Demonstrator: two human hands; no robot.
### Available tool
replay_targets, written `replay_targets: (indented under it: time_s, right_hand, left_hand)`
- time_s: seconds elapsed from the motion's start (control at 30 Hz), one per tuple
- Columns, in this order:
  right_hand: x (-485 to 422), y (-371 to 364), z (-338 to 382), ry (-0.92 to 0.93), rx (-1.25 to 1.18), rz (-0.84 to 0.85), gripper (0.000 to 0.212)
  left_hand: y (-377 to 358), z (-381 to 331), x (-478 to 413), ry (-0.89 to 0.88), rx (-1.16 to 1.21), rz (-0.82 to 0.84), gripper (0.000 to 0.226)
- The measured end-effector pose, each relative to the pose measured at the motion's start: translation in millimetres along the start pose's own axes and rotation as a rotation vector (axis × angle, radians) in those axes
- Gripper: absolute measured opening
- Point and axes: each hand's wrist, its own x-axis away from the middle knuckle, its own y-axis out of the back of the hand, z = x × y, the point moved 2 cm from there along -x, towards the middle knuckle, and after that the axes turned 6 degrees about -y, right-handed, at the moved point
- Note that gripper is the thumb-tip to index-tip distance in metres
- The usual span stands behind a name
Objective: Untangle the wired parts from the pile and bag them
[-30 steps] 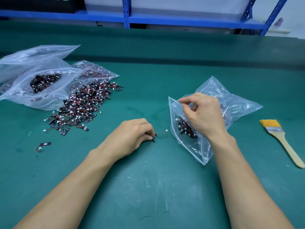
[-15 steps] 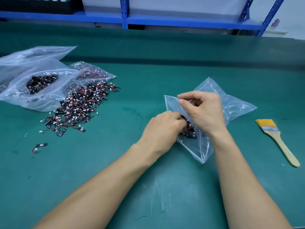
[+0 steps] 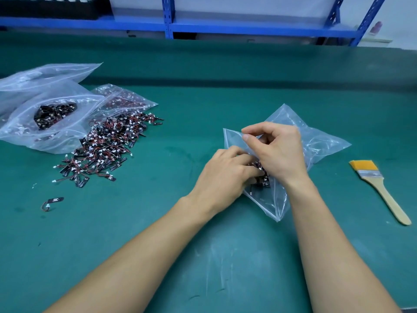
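Observation:
A pile of small black wired parts (image 3: 106, 145) with red wires and white plugs lies on the green mat at the left. A clear plastic bag (image 3: 316, 141) lies at centre right with a few wired parts (image 3: 262, 175) inside. My right hand (image 3: 277, 152) pinches the bag's upper lip and holds its mouth open. My left hand (image 3: 225, 175) has its curled fingers inside the bag's mouth among those parts; whether they still hold a part is hidden. A single wired part (image 3: 53, 202) lies alone at the lower left.
Clear bags (image 3: 45, 114) holding more parts lie at the far left behind the pile. A wooden-handled brush (image 3: 379, 186) with yellow bristles lies at the right. A blue metal shelf frame (image 3: 168, 26) runs along the back of the green mat (image 3: 158, 222).
My left hand carried a wired part from the mat to the right and pushed into the bag's mouth. My right hand kept hold of the bag's lip.

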Motion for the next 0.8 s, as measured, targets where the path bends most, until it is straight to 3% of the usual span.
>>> replay_targets:
  time_s: [0.1, 0.23, 0.4, 0.47, 0.57, 0.67, 0.8]
  right_hand:
    - [1.2, -1.1, -0.9, -0.011, -0.019, 0.016, 0.017]
    - [-0.3, -4.5, -3.2, -0.034, 0.001, 0.070, 0.014]
    - [1.6, -15.5, -14.4, -0.089, 0.266, 0.271, 0.017]
    - [4.2, -19.4, -20.3, -0.139, 0.418, 0.395, 0.030]
    - [5.1, -16.9, -20.8, -0.191, 0.535, 0.494, 0.027]
    - [2.4, -2.6, -21.9, -0.231, 0.642, 0.528, 0.017]
    - [0.5, 20.9, -28.8, -0.349, 0.707, 0.520, 0.027]
  left_hand:
    - [0.8, 7.1, 9.3, 0.012, 0.020, -0.018, 0.021]
    - [7.0, 18.8, 28.1, 0.055, 0.061, -0.196, 0.012]
    - [21.4, 42.2, 46.1, 0.165, 0.133, -0.328, 0.010]
    - [26.9, 53.0, 52.0, 0.221, 0.139, -0.324, 0.012]
    - [33.1, 71.2, 62.9, 0.294, 0.133, -0.289, 0.015]
    - [36.7, 89.4, 74.2, 0.378, 0.121, -0.255, 0.016]
    - [36.7, 104.6, 87.5, 0.427, 0.113, -0.198, 0.018]
